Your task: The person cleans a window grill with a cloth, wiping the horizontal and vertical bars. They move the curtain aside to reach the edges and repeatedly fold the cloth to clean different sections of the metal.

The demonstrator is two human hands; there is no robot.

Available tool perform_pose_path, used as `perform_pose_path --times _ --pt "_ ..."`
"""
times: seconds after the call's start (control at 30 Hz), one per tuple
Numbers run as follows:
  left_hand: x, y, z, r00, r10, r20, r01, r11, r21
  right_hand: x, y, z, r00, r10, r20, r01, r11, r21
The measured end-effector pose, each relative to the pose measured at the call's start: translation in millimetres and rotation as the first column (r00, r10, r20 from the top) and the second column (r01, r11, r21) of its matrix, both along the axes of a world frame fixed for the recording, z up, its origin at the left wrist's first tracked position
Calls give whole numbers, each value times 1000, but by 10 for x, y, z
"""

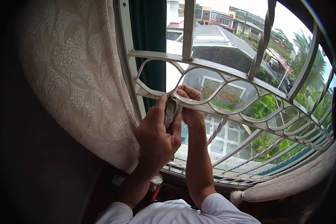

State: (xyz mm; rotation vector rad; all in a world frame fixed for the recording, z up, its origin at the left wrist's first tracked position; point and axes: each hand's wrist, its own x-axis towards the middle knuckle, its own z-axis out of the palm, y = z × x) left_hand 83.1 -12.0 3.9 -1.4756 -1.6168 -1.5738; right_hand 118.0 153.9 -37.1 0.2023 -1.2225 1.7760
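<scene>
A greyish cloth (170,111) hangs bunched against the lower rail of a white metal window grille (198,106), just below where two ring shapes meet. My left hand (156,128) grips this cloth between thumb and fingers, on the near side of the rail. Beyond the bars, my right hand (190,100) is curled closed at the same rail, its fingertips close to the top of the cloth. What those fingers pinch is hidden by the rail and the hand itself.
A patterned cream curtain (69,74) hangs to the left, and another gathered curtain (287,173) lies along the lower right. Twisted upright bars (263,39) rise above the rings. A dark green panel (149,37) stands behind the grille; roofs (212,36) and plants show outside.
</scene>
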Motion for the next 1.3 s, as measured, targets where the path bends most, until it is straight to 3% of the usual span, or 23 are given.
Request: perform_pose_path --times 0.1,0.27,0.3,0.37,0.47,0.57,0.67,0.73,0.8,0.87,0.97,1.07,1.13,1.17,1.2,1.3 --pt "-20 35 -251 996 25 -80 -19 998 68 54 6 -37 999 -37 26 38 999 -34" --pt "-132 154 -152 985 39 -171 -28 997 65 43 -13 -169 991 -131 -20 126 976 -177" --pt "-127 82 -174 992 21 -128 -19 1000 18 57 -11 -151 996 -54 -72 42 986 -161" --pt "-84 -56 -215 998 -46 -41 43 997 -70 33 -35 -66 995 -47 -86 36 991 -130" --pt "-5 -107 -280 997 -39 -64 37 999 -36 30 33 -28 995 -47 -87 41 997 -63" --pt "1 -33 -203 998 -31 -56 29 999 -35 20 196 -103 990 67 -125 -57 995 76" --pt "-77 61 -172 982 49 -180 -52 999 -9 161 117 -301 977 146 -154 -157 986 -61" --pt "-102 75 -211 991 18 -136 -20 1000 -7 145 123 -256 981 153 -120 -162 984 -71" --pt "-49 -14 -357 992 -4 -129 7 1000 20 37 171 -115 990 57 -130 -59 998 -10" --pt "36 -103 -506 997 -45 -59 48 997 58 -8 196 28 985 111 -130 -91 984 150" --pt "3 -27 -427 999 3 -47 -1 999 48 -24 159 -136 985 68 -157 -56 995 77" --pt "-60 91 -142 988 63 -140 -56 997 51 149 44 -338 983 104 -150 -122 986 -116" --pt "-47 153 -197 987 45 -151 -37 998 59 263 115 -348 942 301 -149 -315 946 -80" --pt "-78 109 -213 987 62 -149 -54 997 61 125 -26 -281 990 -16 -141 -1 993 -116" --pt "-90 51 -245 992 35 -122 -33 999 18 15 98 -302 982 13 -188 -36 993 -116" --pt "-16 -119 -530 999 -28 -36 28 1000 13 -136 263 -54 975 173 -140 -162 983 88"
